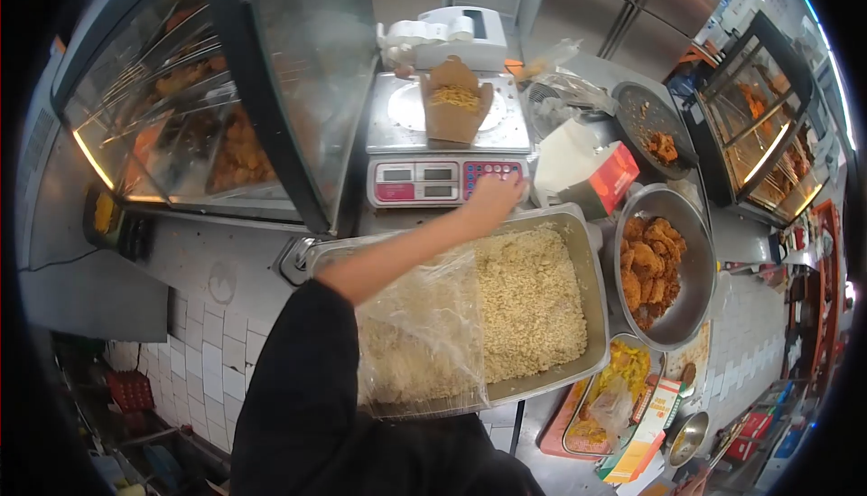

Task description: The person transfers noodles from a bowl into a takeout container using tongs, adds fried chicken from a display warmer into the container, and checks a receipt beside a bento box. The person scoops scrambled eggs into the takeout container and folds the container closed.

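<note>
My left hand (pixel 495 198) reaches across from the lower left, its fingers over the keypad of a digital weighing scale (pixel 420 173). It holds nothing I can see, and its fingers are partly stretched toward the keys. On the scale's metal platform stands an open brown cardboard food box (pixel 453 122) with thin yellow strips in its top. Beneath my forearm lies a large metal tray (pixel 591 315) of pale grain-like crumbs (pixel 533 302), its left part covered by clear plastic wrap (pixel 420 333). My right hand is not in view.
To the right are a steel bowl (pixel 700 302) of fried pieces, a red-and-white carton (pixel 578 171) and a dark pan (pixel 637 126). A glass food display case (pixel 298 71) stands left. A receipt printer (pixel 488 40) sits behind the scale. A tray with yellow food (pixel 623 365) lies lower right.
</note>
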The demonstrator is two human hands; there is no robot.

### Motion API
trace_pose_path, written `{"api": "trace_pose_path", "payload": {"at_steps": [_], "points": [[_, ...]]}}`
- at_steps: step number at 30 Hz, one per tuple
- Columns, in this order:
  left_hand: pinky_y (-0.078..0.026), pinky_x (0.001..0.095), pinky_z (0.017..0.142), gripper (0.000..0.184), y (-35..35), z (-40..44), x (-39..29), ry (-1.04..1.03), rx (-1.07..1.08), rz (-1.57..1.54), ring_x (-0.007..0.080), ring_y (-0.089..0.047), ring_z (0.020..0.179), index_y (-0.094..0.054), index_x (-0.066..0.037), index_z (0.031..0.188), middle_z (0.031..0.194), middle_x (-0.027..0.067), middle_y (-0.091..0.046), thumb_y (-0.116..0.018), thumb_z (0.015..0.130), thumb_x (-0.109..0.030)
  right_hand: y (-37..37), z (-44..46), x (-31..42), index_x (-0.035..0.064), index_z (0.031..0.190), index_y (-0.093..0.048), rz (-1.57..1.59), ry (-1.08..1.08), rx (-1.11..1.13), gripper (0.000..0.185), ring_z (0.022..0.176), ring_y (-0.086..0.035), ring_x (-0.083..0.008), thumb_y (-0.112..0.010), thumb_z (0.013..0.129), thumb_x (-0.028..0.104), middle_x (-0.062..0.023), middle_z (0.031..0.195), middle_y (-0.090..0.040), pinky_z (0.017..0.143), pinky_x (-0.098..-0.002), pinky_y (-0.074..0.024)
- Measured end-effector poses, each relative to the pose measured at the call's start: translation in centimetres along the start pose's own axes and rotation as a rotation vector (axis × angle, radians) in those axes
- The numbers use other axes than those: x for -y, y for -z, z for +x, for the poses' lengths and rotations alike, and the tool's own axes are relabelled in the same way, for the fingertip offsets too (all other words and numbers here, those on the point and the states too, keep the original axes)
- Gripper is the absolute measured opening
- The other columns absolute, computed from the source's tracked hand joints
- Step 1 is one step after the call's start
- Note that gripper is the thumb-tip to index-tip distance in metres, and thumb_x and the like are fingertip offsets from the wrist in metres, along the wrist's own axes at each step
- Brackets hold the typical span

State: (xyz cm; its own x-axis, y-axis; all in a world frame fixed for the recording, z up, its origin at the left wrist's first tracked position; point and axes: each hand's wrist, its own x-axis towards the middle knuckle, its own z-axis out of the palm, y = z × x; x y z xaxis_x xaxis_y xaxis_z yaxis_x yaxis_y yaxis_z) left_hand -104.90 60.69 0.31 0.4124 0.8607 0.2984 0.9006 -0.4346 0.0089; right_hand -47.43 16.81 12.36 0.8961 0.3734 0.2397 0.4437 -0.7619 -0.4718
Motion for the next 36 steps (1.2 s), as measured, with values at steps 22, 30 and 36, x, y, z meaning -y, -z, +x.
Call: {"api": "trace_pose_path", "payload": {"at_steps": [22,30,36], "points": [[-0.034,0.0396,0.072,0.024,15.6,-22.8,20.1,0.341,-0.847,-0.112,0.0262,-0.044,0.085,-0.056,-0.013,0.091,0.09,0.0053,-0.049,-0.068,0.071,-0.019,-6.9,-28.2,21.4,0.0092,0.07,-0.043,0.73,0.307,0.384,0.036,0.031,-0.03,-0.004,-0.043,0.094,0.036,0.0042,0.046,-0.031,0.027,-0.0203,-0.0214],[-0.033,0.0403,0.08,0.016,20.6,-35.7,32.7,0.822,-1.055,-0.092,0.0292,-0.046,0.089,-0.053,-0.004,0.094,0.093,0.0115,-0.052,-0.056,0.08,-0.012,-2.0,-38.7,21.4,0.0025,0.081,-0.055,0.63,0.317,0.358,0.035,0.038,-0.037,-0.0083,-0.045,0.093,0.034,-0.0025,0.053,-0.043,0.035,-0.0233,-0.0263],[-0.034,0.0396,0.078,0.021,20.7,-41.3,40.0,0.952,-0.998,-0.005,0.029,-0.045,0.084,-0.046,-0.001,0.09,0.088,0.0117,-0.049,-0.06,0.079,-0.012,-0.6,-43.6,27.1,0.0016,0.089,-0.058,0.462,0.256,0.335,0.036,0.049,-0.048,-0.0133,-0.047,0.092,0.035,-0.0061,0.061,-0.051,0.042,-0.0277,-0.0388]]}}
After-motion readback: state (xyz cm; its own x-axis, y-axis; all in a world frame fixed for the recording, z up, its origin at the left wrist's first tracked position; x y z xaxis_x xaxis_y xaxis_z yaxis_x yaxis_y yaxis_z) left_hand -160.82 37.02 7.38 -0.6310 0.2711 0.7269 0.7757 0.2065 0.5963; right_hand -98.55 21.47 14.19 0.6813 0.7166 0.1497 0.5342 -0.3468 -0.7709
